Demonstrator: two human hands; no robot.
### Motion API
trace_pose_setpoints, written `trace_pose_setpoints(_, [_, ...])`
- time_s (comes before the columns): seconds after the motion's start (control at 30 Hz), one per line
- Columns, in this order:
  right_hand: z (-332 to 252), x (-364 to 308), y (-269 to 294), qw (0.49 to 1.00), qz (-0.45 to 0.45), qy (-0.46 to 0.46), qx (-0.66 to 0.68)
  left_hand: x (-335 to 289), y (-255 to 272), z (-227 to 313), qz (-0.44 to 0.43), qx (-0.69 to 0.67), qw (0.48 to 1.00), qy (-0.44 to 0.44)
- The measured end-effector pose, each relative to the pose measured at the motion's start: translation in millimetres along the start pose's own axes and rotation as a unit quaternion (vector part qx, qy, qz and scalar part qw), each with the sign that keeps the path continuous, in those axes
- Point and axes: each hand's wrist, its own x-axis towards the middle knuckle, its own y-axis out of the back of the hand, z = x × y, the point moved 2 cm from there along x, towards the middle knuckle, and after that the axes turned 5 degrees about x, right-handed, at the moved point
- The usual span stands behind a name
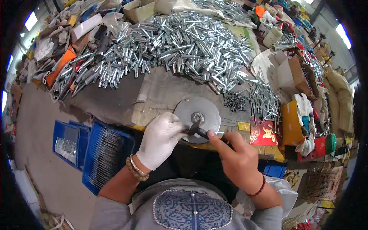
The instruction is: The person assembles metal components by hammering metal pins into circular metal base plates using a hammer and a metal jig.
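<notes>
Two hands work at a round steel disc (197, 117): gloved left hand (161, 138) pinches a dark tool (193, 128) on its central nut (197, 116); bare right hand (237, 155) closes its grip around the tool's handle, seemingly mid-assembly.

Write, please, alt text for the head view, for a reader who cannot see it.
A gloved left hand and a bare right hand work a dark tool at the centre of a round metal disc on a table edge. Behind lies a big heap of shiny metal tubes; a blue crate stands at the left.
</notes>
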Motion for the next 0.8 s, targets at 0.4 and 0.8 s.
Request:
trace_pose_setpoints(0.4, [3.6,-6.0,6.5,0.984,0.078,-0.081,0.135,0.7,2.2,0.6,-0.003,-0.007,1.0,0.011])
trace_pose_setpoints(0.8, [21.6,11.4,-26.7,0.998,-0.008,-0.026,-0.065,-2.4,4.8,-4.0,-0.018,-0.012,1.0,-0.008])
